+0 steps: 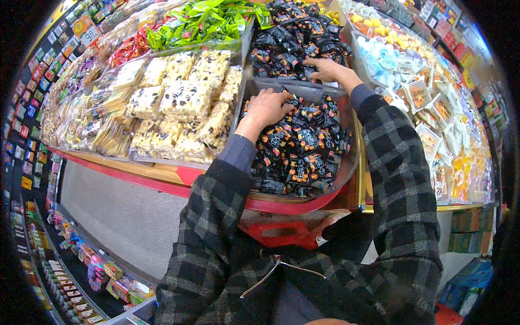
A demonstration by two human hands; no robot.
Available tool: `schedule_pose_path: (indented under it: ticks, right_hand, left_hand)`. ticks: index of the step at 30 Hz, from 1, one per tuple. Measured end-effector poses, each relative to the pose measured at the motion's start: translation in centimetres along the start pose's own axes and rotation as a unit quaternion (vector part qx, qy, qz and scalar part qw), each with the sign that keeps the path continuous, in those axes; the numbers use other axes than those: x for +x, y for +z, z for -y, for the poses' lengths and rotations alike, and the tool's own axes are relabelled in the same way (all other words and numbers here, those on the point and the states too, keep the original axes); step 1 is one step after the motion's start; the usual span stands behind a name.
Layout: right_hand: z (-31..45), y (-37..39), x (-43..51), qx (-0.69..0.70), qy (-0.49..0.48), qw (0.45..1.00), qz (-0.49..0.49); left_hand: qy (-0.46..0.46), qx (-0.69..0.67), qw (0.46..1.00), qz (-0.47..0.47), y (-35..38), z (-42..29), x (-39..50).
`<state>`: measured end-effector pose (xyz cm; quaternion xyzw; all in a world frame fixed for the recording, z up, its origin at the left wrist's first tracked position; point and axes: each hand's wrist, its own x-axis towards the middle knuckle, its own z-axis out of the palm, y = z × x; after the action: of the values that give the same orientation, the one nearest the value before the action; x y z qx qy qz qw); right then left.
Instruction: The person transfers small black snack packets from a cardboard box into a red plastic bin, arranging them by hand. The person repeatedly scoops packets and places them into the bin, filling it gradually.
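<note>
My left hand (270,107) reaches into the back of the front clear plastic bin (356,156). Its fingers and thumb touch small black packets (306,140) printed with orange shapes and writing. A packet lies at the fingertips, but I cannot tell whether it is gripped. Farther back, my right hand (327,70) is over the second heap of similar black packets (280,61), behind the bin's rear wall. Its fingers are apart and nothing shows between them. Packets fill most of the front bin, lower towards its back wall.
Left of the bin are wrapped puffed-grain blocks (187,99), with green packets (203,24) behind. Jelly cups (380,61) and white-wrapped packets (420,95) stand at right. A red-edged wooden shelf rim (162,176) runs along the front. A price sign (86,32) stands far left.
</note>
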<state>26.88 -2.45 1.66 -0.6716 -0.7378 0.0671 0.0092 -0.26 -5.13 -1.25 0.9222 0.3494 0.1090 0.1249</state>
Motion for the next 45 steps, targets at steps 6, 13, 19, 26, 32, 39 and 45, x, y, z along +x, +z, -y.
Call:
schedule_pose_path:
  ticks: [6, 13, 19, 26, 32, 39, 45]
  right_hand:
    - [0.9, 1.4, 0.8, 0.072, 0.065, 0.995, 0.019]
    - [1.9, -2.0, -1.8, 0.107, -0.021, 0.984, -0.140]
    - [6.7, -6.4, -7.3, 0.348, -0.118, 0.928, -0.062]
    - [8.9, -1.7, -14.1, 0.125, -0.242, 0.920, 0.282]
    - [11.6, -4.4, -18.0, 0.121, -0.109, 0.912, 0.377]
    - [6.5, -5.7, -3.6, 0.120, -0.004, 0.993, 0.011]
    - [9.2, -0.5, 1.5, -0.042, -0.050, 0.995, -0.075]
  left_hand:
    - [0.000, -0.001, 1.000, -0.002, -0.2, 0.3, -0.2]
    - [-0.003, -0.016, 1.000, 0.007, 0.4, 0.8, 0.4]
    - [-0.003, -0.039, 0.999, 0.021, 0.5, 1.2, 0.9]
    - [0.028, -0.031, 0.999, -0.006, 0.8, 1.1, 0.9]
    - [0.006, -0.007, 1.000, 0.006, -0.1, 0.3, 0.2]
    - [0.024, -0.033, 0.999, -0.005, 0.5, 0.5, 0.8]
    - [0.020, -0.010, 0.999, -0.030, 0.3, 0.7, -0.1]
